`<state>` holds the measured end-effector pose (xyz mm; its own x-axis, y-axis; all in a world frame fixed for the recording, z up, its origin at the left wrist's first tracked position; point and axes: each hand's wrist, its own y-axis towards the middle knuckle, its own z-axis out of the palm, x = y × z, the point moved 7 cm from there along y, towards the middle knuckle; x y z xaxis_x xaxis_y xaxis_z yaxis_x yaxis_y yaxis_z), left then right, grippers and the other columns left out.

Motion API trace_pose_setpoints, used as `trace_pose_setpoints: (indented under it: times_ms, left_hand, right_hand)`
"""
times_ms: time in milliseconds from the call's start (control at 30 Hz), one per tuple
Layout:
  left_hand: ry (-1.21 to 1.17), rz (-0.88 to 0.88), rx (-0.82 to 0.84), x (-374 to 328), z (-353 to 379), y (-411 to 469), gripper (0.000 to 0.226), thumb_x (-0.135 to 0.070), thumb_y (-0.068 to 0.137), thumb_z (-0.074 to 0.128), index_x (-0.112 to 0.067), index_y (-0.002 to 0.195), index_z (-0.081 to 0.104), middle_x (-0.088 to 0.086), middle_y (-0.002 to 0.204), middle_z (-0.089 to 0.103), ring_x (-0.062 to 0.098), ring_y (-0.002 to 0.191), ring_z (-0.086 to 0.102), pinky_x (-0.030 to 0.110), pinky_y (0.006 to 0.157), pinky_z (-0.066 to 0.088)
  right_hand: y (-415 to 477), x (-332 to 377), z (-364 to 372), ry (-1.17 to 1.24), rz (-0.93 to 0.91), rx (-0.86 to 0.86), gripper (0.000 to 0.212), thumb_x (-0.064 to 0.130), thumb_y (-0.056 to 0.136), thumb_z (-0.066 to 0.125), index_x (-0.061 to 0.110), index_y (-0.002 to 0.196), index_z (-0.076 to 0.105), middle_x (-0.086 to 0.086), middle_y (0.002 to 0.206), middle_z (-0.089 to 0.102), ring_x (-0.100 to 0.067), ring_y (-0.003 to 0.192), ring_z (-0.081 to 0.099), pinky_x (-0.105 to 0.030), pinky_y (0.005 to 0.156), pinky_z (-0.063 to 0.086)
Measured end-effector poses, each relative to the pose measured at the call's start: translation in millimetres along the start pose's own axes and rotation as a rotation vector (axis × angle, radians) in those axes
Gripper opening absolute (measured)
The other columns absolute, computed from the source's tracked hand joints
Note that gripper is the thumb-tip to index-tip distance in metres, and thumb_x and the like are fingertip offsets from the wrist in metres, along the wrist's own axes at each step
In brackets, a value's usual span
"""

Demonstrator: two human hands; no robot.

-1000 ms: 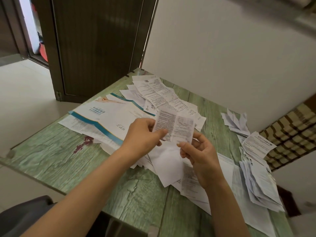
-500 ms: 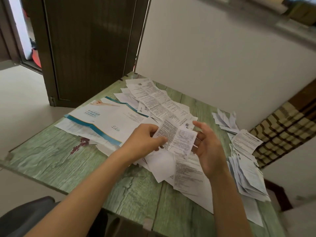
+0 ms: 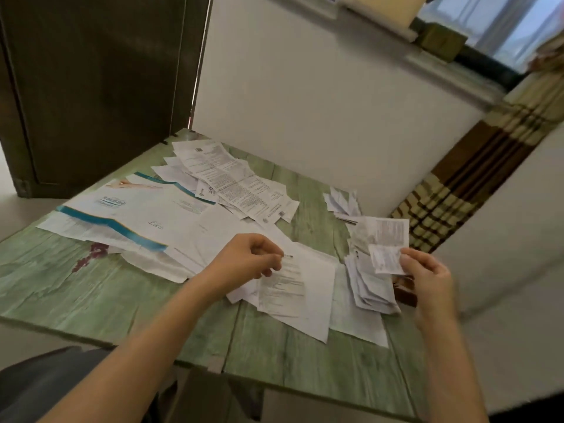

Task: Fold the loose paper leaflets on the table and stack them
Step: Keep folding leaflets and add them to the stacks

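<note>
- Green wood-grain table, white wall behind.
- Loose leaflets spread over centre + far side, next to big teal-striped brochure.
- R hand: thumb + fingers pinch small folded leaflet, just above stack at table's right edge.
- L hand: fingers curled over centre sheets; whether it grips any paper, can't tell.

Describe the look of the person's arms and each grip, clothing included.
The left arm and right arm are uncovered down to the frame's edge; no sleeve shows. The left grip and right grip are ungloved hands. No watch, bracelet or ring is visible.
</note>
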<state>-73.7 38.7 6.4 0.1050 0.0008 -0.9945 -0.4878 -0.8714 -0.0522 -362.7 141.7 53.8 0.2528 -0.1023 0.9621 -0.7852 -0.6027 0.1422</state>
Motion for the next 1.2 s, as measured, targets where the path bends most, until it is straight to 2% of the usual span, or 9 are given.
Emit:
trace_pose_setpoints:
  times_ms: [167, 267, 400, 734, 800, 867, 1000, 1100, 1200]
  left_hand:
    - [0.026, 0.001, 0.008, -1.1, 9.3, -2.5, 0.011, -0.006, 0.087, 0.061, -0.015, 0.084, 0.067, -0.006, 0.064, 0.069, 0.001, 0.055, 0.061, 0.015, 0.059, 0.049]
    - [0.026, -0.004, -0.004, 0.5, 7.5, -4.6, 0.013, -0.005, 0.087, 0.060, -0.015, 0.083, 0.066, -0.005, 0.065, 0.070, 0.004, 0.058, 0.062, 0.019, 0.061, 0.050]
    - [0.023, -0.016, -0.026, 3.1, 2.3, -4.6, 0.011, -0.007, 0.088, 0.060, -0.014, 0.087, 0.067, -0.002, 0.071, 0.072, 0.007, 0.063, 0.063, 0.022, 0.065, 0.050]
    - [0.037, 0.018, -0.103, 5.1, -2.2, -1.0, 0.016, -0.003, 0.088, 0.057, -0.016, 0.086, 0.065, -0.002, 0.073, 0.071, 0.003, 0.059, 0.063, 0.016, 0.060, 0.048]
    - [0.036, 0.024, -0.179, 6.1, -8.4, -0.2, 0.019, -0.002, 0.088, 0.054, -0.019, 0.086, 0.063, 0.000, 0.079, 0.070, 0.009, 0.067, 0.064, 0.020, 0.064, 0.047]
    - [0.043, 0.027, -0.238, 6.8, -14.2, 1.7, 0.021, -0.002, 0.088, 0.054, -0.022, 0.086, 0.061, 0.002, 0.084, 0.069, 0.015, 0.074, 0.064, 0.026, 0.070, 0.047]
    - [0.053, 0.021, -0.293, 12.1, -20.5, 2.1, 0.021, -0.007, 0.088, 0.057, -0.028, 0.084, 0.059, 0.001, 0.090, 0.066, 0.015, 0.085, 0.063, 0.033, 0.080, 0.050]
    - [0.045, 0.022, -0.305, 14.8, -25.0, 2.0, 0.021, -0.007, 0.088, 0.057, -0.027, 0.086, 0.060, -0.003, 0.090, 0.065, 0.015, 0.090, 0.062, 0.033, 0.083, 0.050]
    - [0.048, 0.027, -0.302, 15.6, -27.4, 3.9, 0.018, -0.008, 0.088, 0.058, -0.026, 0.087, 0.061, -0.005, 0.089, 0.065, 0.015, 0.090, 0.062, 0.031, 0.081, 0.049]
  right_hand:
    - [5.6, -50.1, 3.5, -0.512, -0.078, -0.031, 0.002, 0.011, 0.079, 0.069, 0.013, 0.081, 0.068, -0.014, 0.094, 0.068, -0.030, 0.090, 0.061, -0.036, 0.075, 0.048]
    - [1.5, -56.8, 7.6, -0.759, -0.197, -0.078, 0.011, 0.017, 0.078, 0.071, 0.011, 0.087, 0.072, -0.017, 0.105, 0.063, -0.033, 0.098, 0.054, -0.036, 0.082, 0.043]
    - [1.8, -43.5, 2.2, -0.642, -0.253, -0.098, 0.010, 0.015, 0.082, 0.067, 0.009, 0.088, 0.071, -0.016, 0.109, 0.061, -0.032, 0.105, 0.050, -0.042, 0.090, 0.044]
    - [-22.1, -0.5, 9.1, -0.441, -0.321, -0.015, 0.008, 0.010, 0.090, 0.057, 0.014, 0.089, 0.064, -0.001, 0.099, 0.056, -0.020, 0.100, 0.052, -0.027, 0.079, 0.038]
    - [-46.4, 8.4, 38.9, -0.428, -0.378, 0.126, 0.012, 0.007, 0.090, 0.057, 0.018, 0.091, 0.061, 0.003, 0.098, 0.055, -0.016, 0.099, 0.053, -0.021, 0.077, 0.041]
    - [-72.1, 7.5, 77.0, -0.500, -0.464, 0.339, 0.017, 0.012, 0.088, 0.061, 0.024, 0.100, 0.058, 0.008, 0.106, 0.057, -0.009, 0.105, 0.052, -0.023, 0.090, 0.044]
    - [-102.9, -16.9, 133.8, -0.628, -0.369, 0.763, 0.062, 0.032, 0.087, 0.063, 0.031, 0.141, 0.034, 0.014, 0.149, 0.027, -0.003, 0.140, 0.018, -0.028, 0.117, 0.017]
    - [-100.6, -27.9, 152.5, -0.711, -0.304, 0.874, 0.081, 0.040, 0.086, 0.063, 0.032, 0.149, 0.012, 0.013, 0.158, 0.003, -0.005, 0.144, -0.005, -0.031, 0.119, -0.002]
    - [-91.2, -34.4, 156.5, -0.821, -0.295, 0.900, 0.089, 0.051, 0.083, 0.063, 0.030, 0.150, 0.010, 0.010, 0.159, 0.004, -0.008, 0.145, -0.002, -0.034, 0.119, -0.006]
